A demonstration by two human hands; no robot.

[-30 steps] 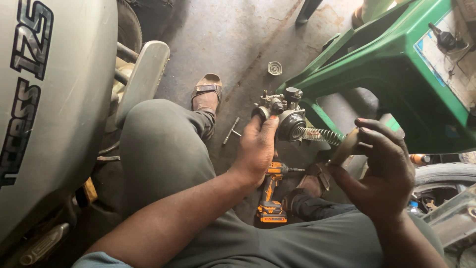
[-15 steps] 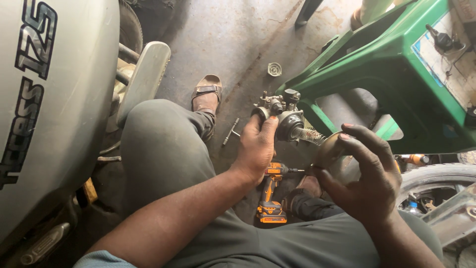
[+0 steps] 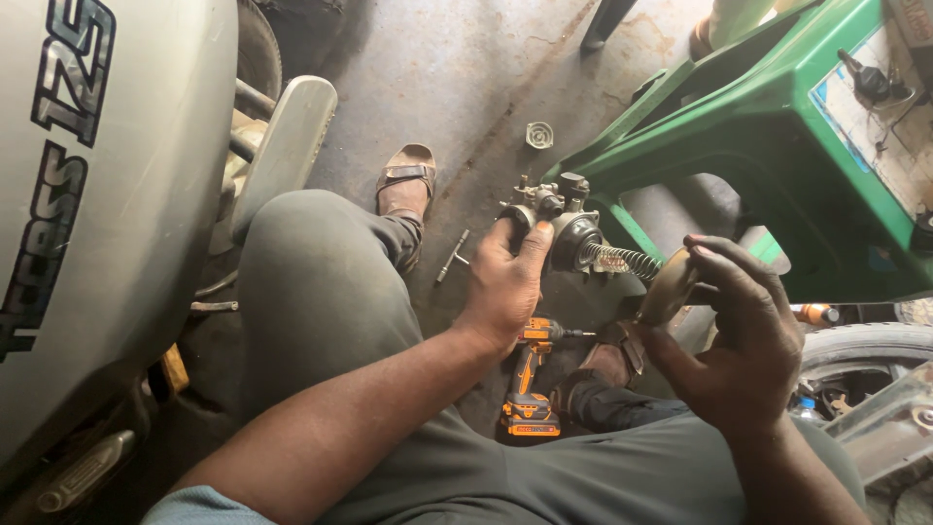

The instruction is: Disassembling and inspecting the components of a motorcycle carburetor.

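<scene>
My left hand (image 3: 507, 282) grips a grey metal carburettor body (image 3: 559, 219) held over my knees. A coil spring (image 3: 620, 260) sticks out of the carburettor to the right. My right hand (image 3: 741, 335) holds a round metal cap (image 3: 669, 287) at the spring's free end, fingers curled around its rim. An orange and black cordless driver (image 3: 530, 384) lies on the floor between my legs, below both hands.
A grey scooter body (image 3: 92, 194) fills the left side, its footrest (image 3: 282, 151) by my knee. A green plastic table (image 3: 777, 117) stands at the right. A T-handle wrench (image 3: 451, 257) and a small round cap (image 3: 538, 134) lie on the concrete floor. A tyre (image 3: 865, 350) shows at right.
My right hand with the round cap has shifted slightly and turned, the cap staying at the spring's end. My left hand keeps its hold on the carburettor.
</scene>
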